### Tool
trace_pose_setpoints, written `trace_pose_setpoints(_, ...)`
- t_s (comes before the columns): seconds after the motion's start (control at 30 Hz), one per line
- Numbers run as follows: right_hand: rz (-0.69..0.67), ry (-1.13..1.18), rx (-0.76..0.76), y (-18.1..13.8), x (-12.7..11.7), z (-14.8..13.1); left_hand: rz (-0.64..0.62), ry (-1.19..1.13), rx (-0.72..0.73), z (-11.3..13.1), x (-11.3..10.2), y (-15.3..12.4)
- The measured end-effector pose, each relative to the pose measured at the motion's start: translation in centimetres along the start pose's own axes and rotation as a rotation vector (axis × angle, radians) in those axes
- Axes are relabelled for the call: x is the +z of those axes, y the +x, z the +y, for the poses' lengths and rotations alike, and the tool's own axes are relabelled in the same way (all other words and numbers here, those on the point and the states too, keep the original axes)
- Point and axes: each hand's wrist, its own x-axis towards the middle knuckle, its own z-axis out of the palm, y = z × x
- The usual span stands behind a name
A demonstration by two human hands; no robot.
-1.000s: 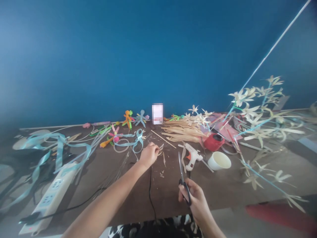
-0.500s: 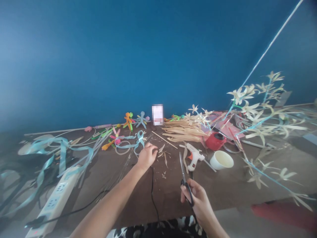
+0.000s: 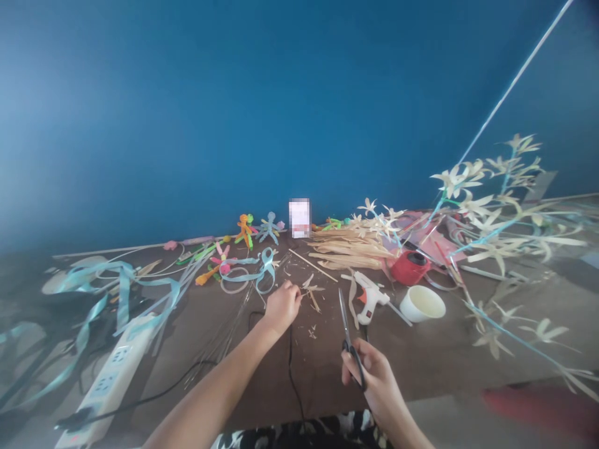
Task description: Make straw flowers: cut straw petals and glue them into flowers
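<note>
My right hand point(image 3: 372, 380) is closed round the black handles of a pair of scissors point(image 3: 347, 340), whose blades point away from me over the brown table point(image 3: 440, 355). My left hand point(image 3: 282, 307) reaches forward and pinches at small pale leaf scraps point(image 3: 312, 294) lying on the table; what sits between its fingertips is too small to make out. A black cord point(image 3: 292, 380) runs under the left wrist toward me.
A white glue gun point(image 3: 369, 298), a white cup point(image 3: 422, 303) and a red spool point(image 3: 410, 267) stand right of the scissors. Pale dried leaf strips point(image 3: 349, 249) and leaf flowers on blue stems point(image 3: 496, 224) fill the right. Blue ribbon point(image 3: 116, 290), a power strip point(image 3: 110, 380) and pipe-cleaner figures point(image 3: 243, 229) lie left.
My left hand has drawn slightly back toward me among the leaf scraps. The right hand keeps the scissors in much the same place. The view has tipped up a little.
</note>
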Motion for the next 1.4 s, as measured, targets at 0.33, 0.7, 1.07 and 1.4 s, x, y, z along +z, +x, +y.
trace_pose_setpoints(0.33,-0.026,0.018,-0.002,0.1,0.8,0.1,-0.028,-0.051,0.13,2.7,-0.5,-1.6)
trace_pose_setpoints(0.7,-0.01,-0.03,0.017,-0.4,0.3,0.6,0.071,-0.11,0.05,2.1,0.3,-2.3)
trace_pose_setpoints(1.07,-0.091,-0.057,0.057,-0.4,0.9,0.0,0.121,-0.777,-0.131,-1.6,0.8,-2.2)
trace_pose_setpoints(1.4,-0.108,-0.085,0.092,-0.7,1.0,-0.4,0.164,-0.793,-0.163,0.6,-1.2,-5.8)
